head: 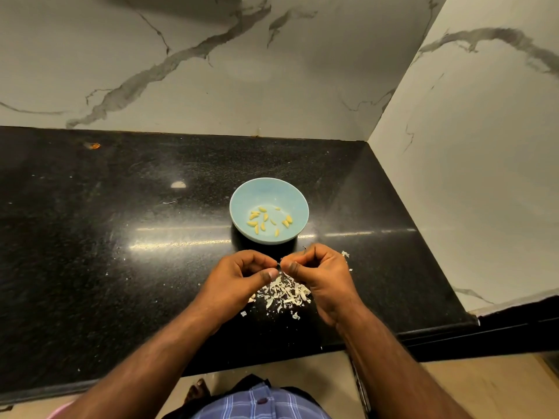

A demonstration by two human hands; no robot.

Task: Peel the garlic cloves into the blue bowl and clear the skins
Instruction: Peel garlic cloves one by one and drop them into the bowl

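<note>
A blue bowl (242,201) stands on the black counter and holds several peeled yellow garlic cloves (262,219). Just in front of it, my left hand (242,275) and my right hand (317,272) meet fingertip to fingertip above the counter. Both pinch a small garlic clove (279,264), almost fully hidden between the thumbs and fingers. Under and between the hands lies a heap of white garlic skins (284,291).
The black stone counter (121,237) runs left, with marble walls behind and on the right. Its front edge is near my body, and it ends at the right wall. Stray skin flakes (344,254) lie right of my right hand. A small orange speck (94,145) sits far left.
</note>
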